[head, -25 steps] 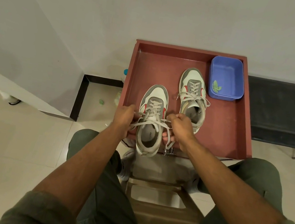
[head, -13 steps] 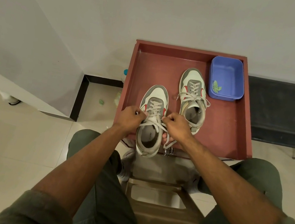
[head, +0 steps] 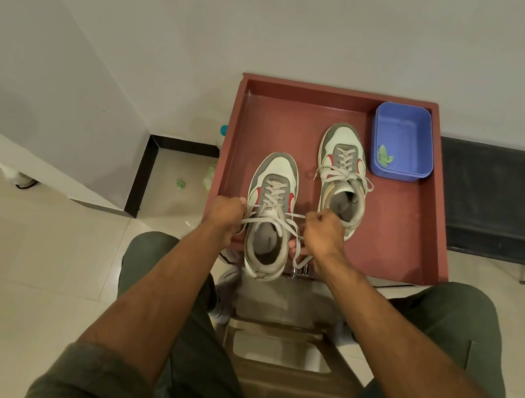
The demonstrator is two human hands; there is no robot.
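Red-brown tray (head: 396,242) fills the middle of my feed, set against the wall with a raised lip all round. On it, the near sneaker (head: 276,180) sits at the front left, its heel hanging past the front lip toward the knees. The second sneaker (head: 345,153) stands further back and to the right, just beside a blue tub (head: 404,132).

The left hand (head: 226,212) and right hand (head: 321,233) are apart, one on each side of the near sneaker. Each is fisted round an end of its lace (head: 262,220), which runs taut across the tongue.

My worry is that an uneven pull, or a hard one toward me, could drag the overhanging heel off the lip and drop the shoe to the floor. A strand could also slip from a fist and loosen the crossing.

Room is good on the left, up to the tray wall. On the right the knuckles sit close to the second sneaker's heel, so I'd keep that pull short.
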